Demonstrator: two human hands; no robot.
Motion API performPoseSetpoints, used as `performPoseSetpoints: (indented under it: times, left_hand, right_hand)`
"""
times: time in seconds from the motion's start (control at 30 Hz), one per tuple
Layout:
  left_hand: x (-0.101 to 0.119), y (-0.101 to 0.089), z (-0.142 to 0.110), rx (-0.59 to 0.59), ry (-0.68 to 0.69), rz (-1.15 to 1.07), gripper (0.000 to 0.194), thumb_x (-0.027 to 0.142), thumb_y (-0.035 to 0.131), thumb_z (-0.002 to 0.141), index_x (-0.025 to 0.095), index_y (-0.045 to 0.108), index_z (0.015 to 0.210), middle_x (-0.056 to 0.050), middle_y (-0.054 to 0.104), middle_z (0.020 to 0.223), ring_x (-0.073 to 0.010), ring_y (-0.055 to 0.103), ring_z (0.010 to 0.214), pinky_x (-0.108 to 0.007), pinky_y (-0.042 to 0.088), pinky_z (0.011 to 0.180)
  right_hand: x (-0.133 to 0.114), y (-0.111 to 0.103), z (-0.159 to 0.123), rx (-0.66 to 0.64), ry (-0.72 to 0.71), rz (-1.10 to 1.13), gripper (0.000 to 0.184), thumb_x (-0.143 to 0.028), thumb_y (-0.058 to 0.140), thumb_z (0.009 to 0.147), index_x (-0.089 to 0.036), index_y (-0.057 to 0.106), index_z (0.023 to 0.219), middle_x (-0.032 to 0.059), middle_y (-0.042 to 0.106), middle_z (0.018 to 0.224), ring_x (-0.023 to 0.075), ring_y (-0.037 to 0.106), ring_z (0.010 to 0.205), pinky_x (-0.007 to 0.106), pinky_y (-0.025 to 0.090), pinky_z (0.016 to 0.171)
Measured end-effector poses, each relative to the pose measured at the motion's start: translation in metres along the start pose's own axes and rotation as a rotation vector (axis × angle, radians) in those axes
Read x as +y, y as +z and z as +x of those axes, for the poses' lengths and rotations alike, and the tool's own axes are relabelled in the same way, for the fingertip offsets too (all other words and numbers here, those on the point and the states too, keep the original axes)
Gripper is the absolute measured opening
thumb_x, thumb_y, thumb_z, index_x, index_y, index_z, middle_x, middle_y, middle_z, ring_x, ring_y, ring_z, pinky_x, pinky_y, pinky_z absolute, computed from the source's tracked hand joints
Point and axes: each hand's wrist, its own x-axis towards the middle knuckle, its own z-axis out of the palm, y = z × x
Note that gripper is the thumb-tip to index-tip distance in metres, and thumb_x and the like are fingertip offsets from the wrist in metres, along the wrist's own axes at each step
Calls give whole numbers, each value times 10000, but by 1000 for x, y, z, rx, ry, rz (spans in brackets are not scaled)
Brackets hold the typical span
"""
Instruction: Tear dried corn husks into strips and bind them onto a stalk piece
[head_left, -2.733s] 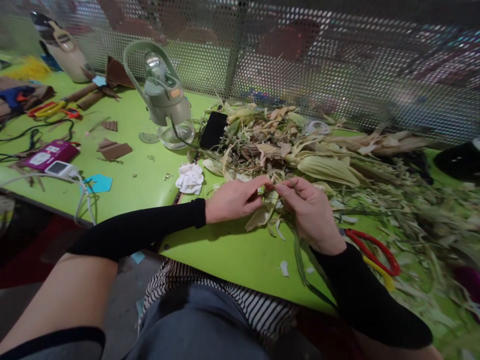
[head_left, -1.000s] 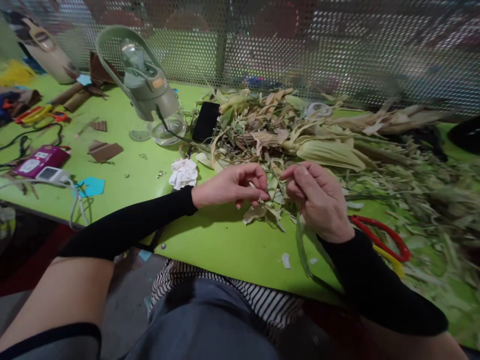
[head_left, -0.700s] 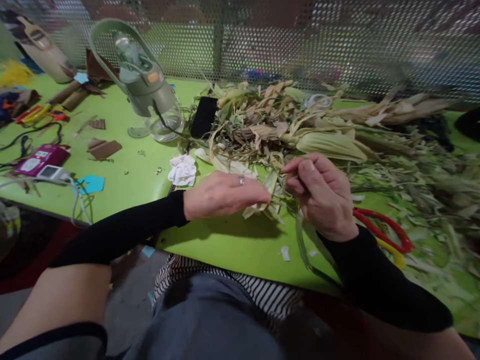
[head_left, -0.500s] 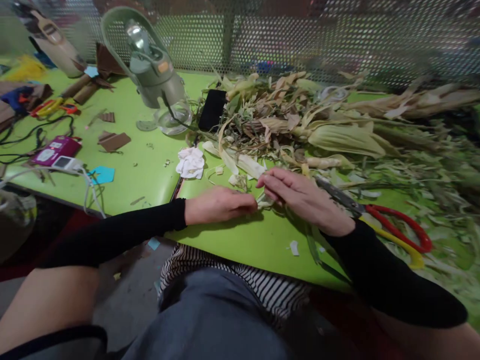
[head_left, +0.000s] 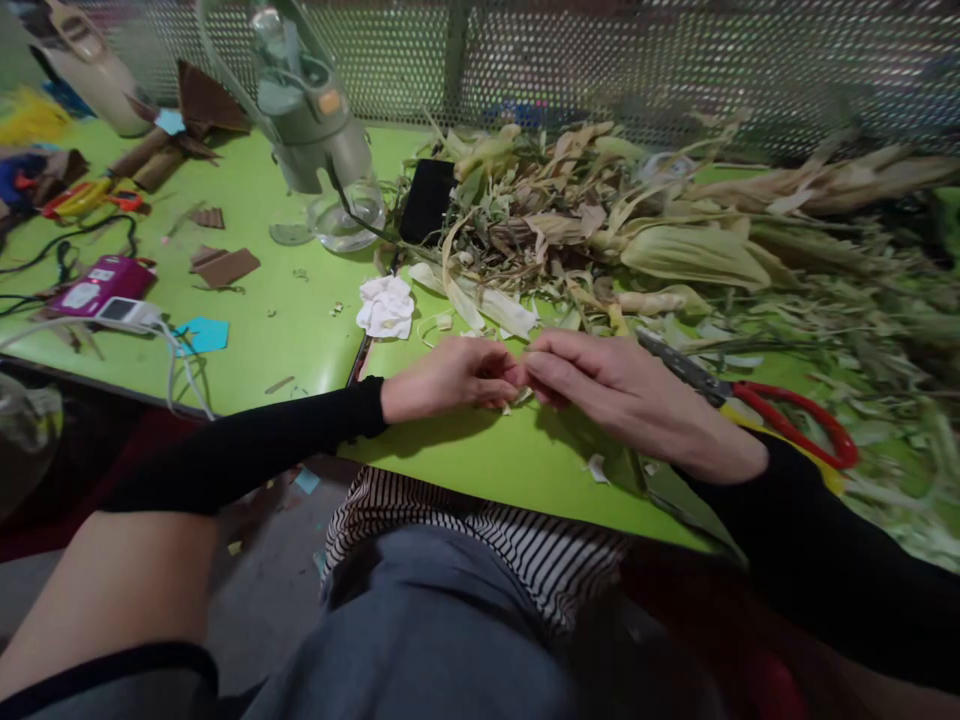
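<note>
Above the green table (head_left: 450,450), my left hand (head_left: 454,380) is closed in a pinch, thumb and fingertips pressed together. My right hand (head_left: 622,395) meets it, its fingers also closed, and the fingertips of both hands touch or nearly so. Whatever they pinch is too small and hidden to make out. Pale scraps show just below the fingertips. Close beyond the hands lies a pale corn husk strip (head_left: 502,308). Large scissors (head_left: 795,410) with red and yellow handles lie beside my right wrist.
Dried corn husks (head_left: 682,255) and leaf scraps cover the right and back. A black phone (head_left: 427,200), a water bottle (head_left: 330,140) and crumpled white paper (head_left: 385,307) stand or lie further left. A purple device (head_left: 103,284) with cables sits left. A perforated screen (head_left: 525,60) borders the back.
My left hand has risen slightly and its fingers have come up against the right hand's fingertips. My right hand has turned and shifted a little rightward. The view has moved slightly.
</note>
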Motion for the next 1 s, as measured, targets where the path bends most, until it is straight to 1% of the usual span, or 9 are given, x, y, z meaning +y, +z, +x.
performPoseSetpoints:
  times: [0.13, 0.23, 0.33, 0.4, 0.5, 0.6, 0.7, 0.83, 1.0]
  left_hand:
    - [-1, -1, 0, 44, 75, 188, 163, 198, 714, 842, 143, 636, 711, 3, 627, 643, -106, 571, 637, -258, 453, 672]
    - [-1, -5, 1, -8, 18, 71, 143, 245, 695, 873, 131, 637, 809, -8, 664, 712, -100, 592, 658, -262, 474, 686]
    - [0, -8, 2, -67, -61, -122, 135, 193, 683, 873, 130, 568, 838, 2, 676, 758, -83, 627, 688, -268, 506, 732]
    - [-1, -9, 3, -80, -79, -193, 157, 160, 676, 873, 136, 531, 817, 12, 675, 756, -72, 639, 692, -264, 511, 741]
    - [-1, -10, 4, -106, -75, -270, 169, 139, 682, 872, 140, 518, 829, 14, 689, 770, -65, 652, 704, -259, 515, 745]
    - [-1, -10, 4, -138, -64, -345, 168, 110, 667, 884, 144, 509, 837, 4, 705, 773, -64, 658, 710, -265, 524, 758]
    - [1, -10, 4, -151, -39, -370, 176, 106, 675, 885, 148, 512, 835, -1, 705, 756, -72, 665, 716, -277, 527, 762]
    - [3, -10, 3, -125, -9, -368, 183, 127, 696, 875, 147, 521, 828, -6, 706, 756, -79, 671, 723, -268, 519, 744]
    - [4, -9, 3, -32, 26, -346, 211, 189, 717, 864, 152, 514, 820, 0, 694, 762, -80, 653, 732, -267, 506, 757]
  right_hand:
    - [-5, 7, 36, -55, -52, -30, 379, -271, 575, 994, -204, 545, 623, -26, 536, 588, 114, 454, 571, 291, 321, 598]
    - [-10, -12, 59, -67, 40, -162, 296, -245, 601, 976, -202, 594, 683, -10, 611, 697, 127, 515, 649, 302, 367, 652]
    - [-12, -38, 58, 369, 121, -465, 153, -255, 660, 932, -182, 627, 802, 74, 664, 1031, 220, 567, 998, 385, 382, 849]
    - [-9, -44, 42, 467, 4, -551, 123, -273, 642, 939, -194, 642, 845, 101, 649, 1169, 292, 510, 1213, 454, 339, 964]
    - [7, -29, 10, 296, -166, -437, 126, -326, 686, 915, -247, 695, 818, 66, 671, 894, 257, 590, 941, 452, 400, 889]
    - [27, -5, -14, 201, -129, -343, 146, -393, 711, 883, -267, 759, 938, 71, 673, 887, 265, 606, 861, 426, 436, 780]
    - [35, 8, -20, 187, -83, -267, 212, -437, 644, 931, -269, 761, 984, 77, 683, 903, 262, 621, 855, 406, 442, 739]
    - [31, 9, -15, 188, -108, -231, 206, -402, 604, 963, -267, 712, 852, 57, 667, 805, 236, 607, 765, 396, 444, 702]
    - [29, 12, -18, 292, -172, -304, 123, -338, 613, 949, -291, 687, 863, 77, 690, 893, 268, 624, 852, 428, 464, 744]
